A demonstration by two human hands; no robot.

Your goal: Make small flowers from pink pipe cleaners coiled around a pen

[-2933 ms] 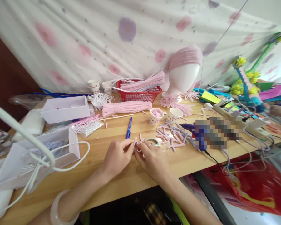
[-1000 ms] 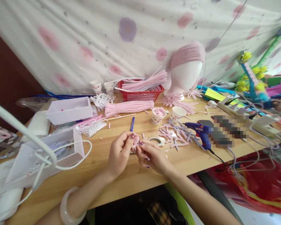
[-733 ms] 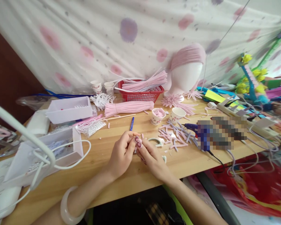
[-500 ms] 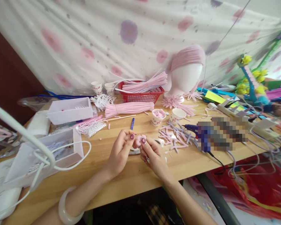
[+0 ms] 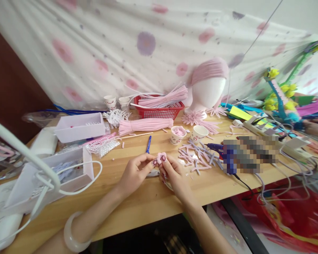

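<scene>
Between my two hands is a small pink fuzzy flower [image 5: 161,155], pinched by thumbs and fingers above the table's front part. My left hand [image 5: 137,173] grips its left side, and my right hand [image 5: 174,173] holds the right side. Beneath the hands, a roundish pale object [image 5: 153,173] is mostly covered. A blue pen [image 5: 148,144] lies just beyond my left fingers. To the right of my right hand, cut pink and lilac fuzzy stem pieces [image 5: 196,155] are scattered. Behind them stand a paper cup of pink pieces [image 5: 178,135] and another paper cup [image 5: 199,133].
A blue glue gun [image 5: 225,153] lies at right near power strips [image 5: 262,125] and cables. At the back are a red basket [image 5: 159,112], a pink stem bundle [image 5: 145,125] and a mannequin head [image 5: 208,88]. White trays [image 5: 79,127] and a white lamp arm [image 5: 23,151] occupy the left.
My left hand has shifted slightly right, bringing its fingertips closer to the right hand's. The flower stays pinched, and the view has tilted a little.
</scene>
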